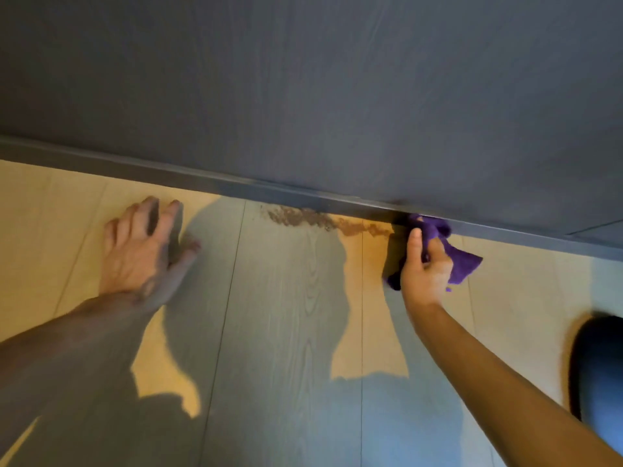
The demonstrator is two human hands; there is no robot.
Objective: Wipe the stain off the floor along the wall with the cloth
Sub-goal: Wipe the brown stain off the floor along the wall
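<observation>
Along the wall: the stain point(323, 221) runs as a brown, speckled streak on the floor point(286, 332), tight against the dark baseboard point(236, 187), toward 12 o'clock from the person.
Cloth: the purple cloth point(462, 264) sits bunched at the stain's right end, about 1 o'clock, touching both floor and baseboard.
Right hand: the right hand point(425, 269) has its fingers point(415, 241) curled around the cloth, pressing it down.
Left hand: the left hand point(146, 251) lies flat on the floor at 10 o'clock, fingers spread and holding nothing — a brace, well apart from the stain.
Progress: nearly the whole streak looks unwiped; I judge the wipe is only beginning.
Risk: a loosely wadded cloth could ride over the corner seam and leave residue there — or smear the brown left onto clean boards.
Risk: shadow covers the stain's left end, so a missed patch may go unseen.
</observation>
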